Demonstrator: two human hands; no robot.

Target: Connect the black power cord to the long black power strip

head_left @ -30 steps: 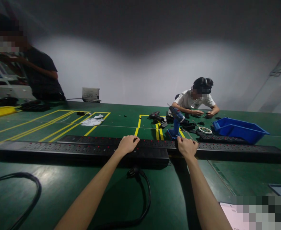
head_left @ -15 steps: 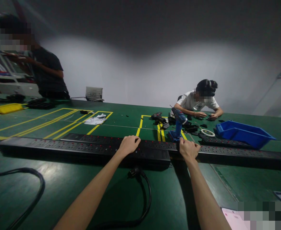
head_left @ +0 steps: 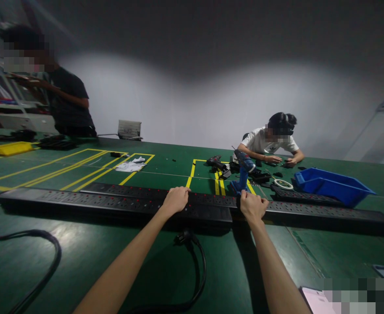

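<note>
Two long black power strips with red-marked sockets lie lengthwise across the green table. My left hand [head_left: 176, 200] reaches over the near power strip [head_left: 90, 201], its fingers curled down on the far power strip [head_left: 323, 211] behind. My right hand [head_left: 253, 206] is closed over the far strip, just past the near strip's right end; the fingertips of both hands are partly hidden. Close behind my right hand stands a blue cordless drill [head_left: 243, 170], upright on its battery. A black power plug [head_left: 184, 237] with its cable lies in front of the near strip.
A blue bin [head_left: 336, 183], a white ring-shaped coil [head_left: 283, 184] and another drill [head_left: 215, 162] lie toward the back right. One co-worker [head_left: 273, 139] leans on the far side; another [head_left: 67, 96] stands at left. White gloves [head_left: 131, 165] and a yellow tray [head_left: 12, 148] lie farther off.
My right hand has moved slightly left, and my left hand a touch left too. The far power strip appears to have slid a little left with them.
</note>
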